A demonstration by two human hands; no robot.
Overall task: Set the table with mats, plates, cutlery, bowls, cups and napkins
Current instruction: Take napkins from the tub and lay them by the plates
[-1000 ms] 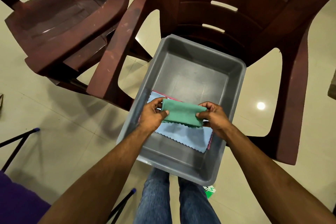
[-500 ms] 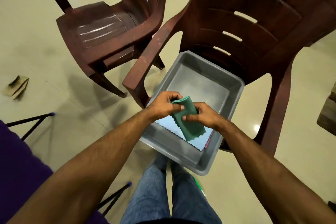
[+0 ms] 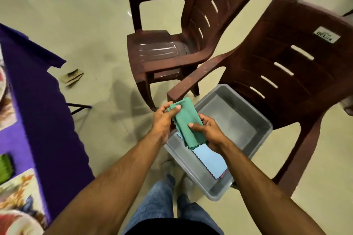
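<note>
green napkin [image 3: 188, 124]: folded, scalloped lower edge, held up slantwise above the tub's near-left corner, pinched at its top by the left hand [image 3: 163, 120] and at its right edge by the right hand [image 3: 209, 132]
light blue napkin [image 3: 210, 160]: flat on the floor of the grey tub [image 3: 254, 118], zigzag edge showing
red napkin [image 3: 224, 173]: only an edge shows under the blue one

I can't make out the blurred patterned items [image 3: 17, 192] on the surface [image 3: 47, 120], cut off at the left edge.
</note>
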